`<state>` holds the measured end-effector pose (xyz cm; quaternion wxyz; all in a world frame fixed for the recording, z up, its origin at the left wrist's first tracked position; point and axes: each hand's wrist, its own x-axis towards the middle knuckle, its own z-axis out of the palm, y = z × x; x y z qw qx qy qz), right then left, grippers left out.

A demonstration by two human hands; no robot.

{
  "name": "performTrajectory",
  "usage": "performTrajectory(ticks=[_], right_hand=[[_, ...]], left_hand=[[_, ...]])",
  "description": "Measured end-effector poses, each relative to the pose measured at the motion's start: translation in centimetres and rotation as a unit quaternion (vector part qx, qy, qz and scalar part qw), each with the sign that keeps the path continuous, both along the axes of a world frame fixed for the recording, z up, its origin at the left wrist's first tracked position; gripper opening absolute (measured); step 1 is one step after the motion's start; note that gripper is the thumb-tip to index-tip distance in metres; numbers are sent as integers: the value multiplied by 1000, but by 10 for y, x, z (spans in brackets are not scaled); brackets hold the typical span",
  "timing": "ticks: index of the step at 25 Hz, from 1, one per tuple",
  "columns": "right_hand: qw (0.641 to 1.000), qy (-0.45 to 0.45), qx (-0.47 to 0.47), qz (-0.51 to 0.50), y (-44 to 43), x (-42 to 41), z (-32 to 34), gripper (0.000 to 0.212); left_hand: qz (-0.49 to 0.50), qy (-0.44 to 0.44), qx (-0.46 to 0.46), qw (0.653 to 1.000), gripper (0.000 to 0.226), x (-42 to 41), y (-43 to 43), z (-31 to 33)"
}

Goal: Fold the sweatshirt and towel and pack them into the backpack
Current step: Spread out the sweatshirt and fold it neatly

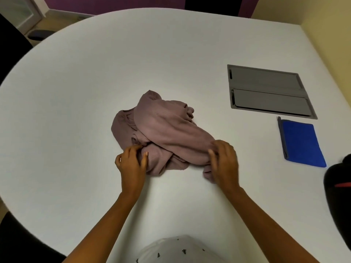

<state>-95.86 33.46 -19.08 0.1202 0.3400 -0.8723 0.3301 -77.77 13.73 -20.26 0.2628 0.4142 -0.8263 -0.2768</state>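
From the head view, a crumpled mauve knit sweatshirt [161, 131] lies in a heap in the middle of the white rounded tabletop [85, 88]. The left hand [132, 161] is at the sweatshirt's near-left edge, its fingers [133, 148] curled and the thumb pressed on the cloth, pinching a fold. The right hand [224, 162] lies over the near-right edge with its fingers bent down into the fabric, gripping it. A flat blue towel [302, 143] rests well to the right of the sweatshirt, already looking squared. Nearer than the towel, a black backpack with a red trim [337, 186] shows only partly at the frame's edge. A grey recessed panel [269, 90] sits far-right of the sweatshirt.

The step in hand looks like opening the heap out before any fold. To do it well, both hands should find the hem or shoulders rather than loose bunches, lift and shake the garment flat, free the tangled sleeves, then smooth it face down with its edges straight.
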Motion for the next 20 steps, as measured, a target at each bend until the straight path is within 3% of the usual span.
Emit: performTrajectory(ticks=[3,6,9,11,15,20], right_hand=[[995,6,46,88,-56,21,14,53],[991,-32,120,42,-91,23,14,79],[996,26,80,20,-98,8,19,33],[995,80,65,19,-88,-4,26,18],[996,39,27,-74,-50,-31,33,9],[961,-127,35,-243,-3,-47,14,28]], left_hand=[[7,-6,-8,1000,11,-1,1,2],[13,5,2,1000,8,0,2,5],[30,29,27,999,11,1,4,8],[37,40,31,998,12,2,2,9],[68,46,13,997,16,6,-6,13],[75,24,41,996,20,10,-20,2]])
